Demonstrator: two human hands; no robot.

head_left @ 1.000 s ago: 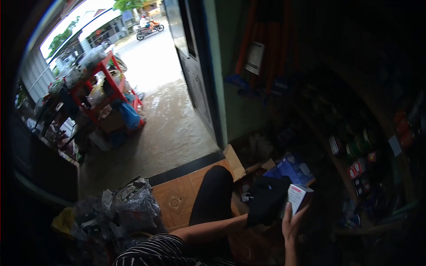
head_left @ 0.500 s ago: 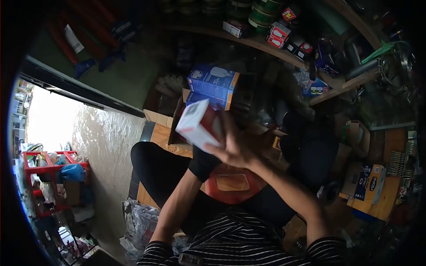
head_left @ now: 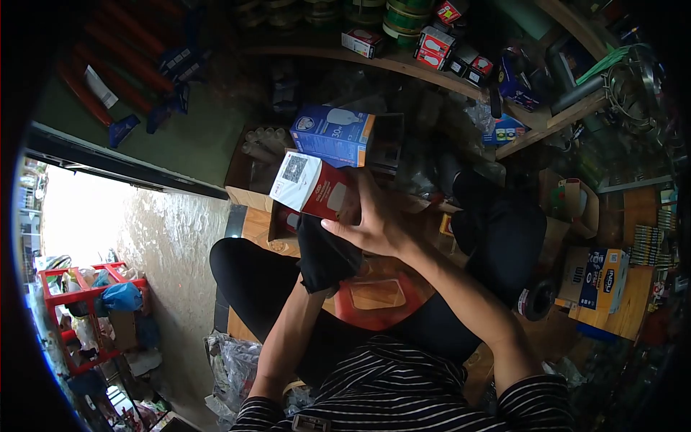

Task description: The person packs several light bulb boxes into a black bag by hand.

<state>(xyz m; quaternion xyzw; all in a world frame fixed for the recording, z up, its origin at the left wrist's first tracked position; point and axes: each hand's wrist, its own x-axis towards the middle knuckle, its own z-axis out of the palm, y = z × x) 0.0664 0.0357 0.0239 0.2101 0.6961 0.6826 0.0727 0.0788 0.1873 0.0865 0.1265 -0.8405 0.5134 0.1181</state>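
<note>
A red and white box [head_left: 332, 193] is gripped in my right hand [head_left: 378, 225], its white end with a square code turned up to the left. The fingers reach round its right side and the thumb lies along its lower edge. Just below the box, my left hand [head_left: 327, 263] is wrapped in a black cloth [head_left: 332, 248] that hides its fingers; the cloth touches the underside of the box. Behind them a blue bulb box [head_left: 332, 135] stands in an open carton [head_left: 248, 197], where part of another red box [head_left: 288, 219] shows.
A red stool [head_left: 403, 291] is between my legs. Small bulb boxes [head_left: 434, 47] and green rolls stand on the wooden shelf [head_left: 389, 61]. A blue and white box [head_left: 603, 281] lies at right, a red rack [head_left: 68, 294] at left, plastic bags [head_left: 237, 367] near my left knee.
The red and white box has turned, so its white end and red side now show clearly. The black cloth has come up under it. The whole view has shifted slightly.
</note>
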